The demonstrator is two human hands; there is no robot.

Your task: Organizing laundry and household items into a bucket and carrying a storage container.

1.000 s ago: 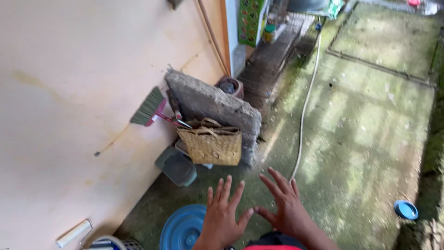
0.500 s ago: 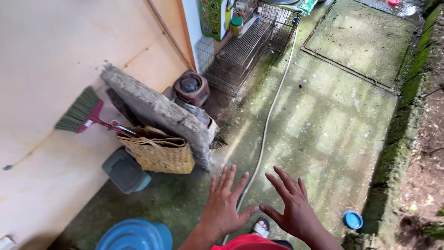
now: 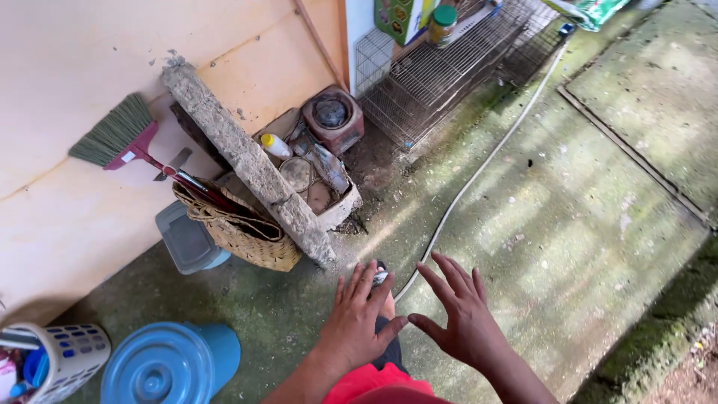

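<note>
Hands, left [image 3: 357,327] and right [image 3: 461,320], fingers spread wide and empty, over the floor [image 3: 568,224]; hose [image 3: 479,168] ahead, basket [image 3: 243,232] beyond the left fingertips.

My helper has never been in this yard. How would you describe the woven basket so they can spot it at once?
Start at the long grey concrete slab leaning against the pale peach wall. At its lower end, on the wall side, stands the tan woven straw basket, touching the slab. It is the only woven thing there; the grey-blue plastic tub beside it is smooth.
</note>
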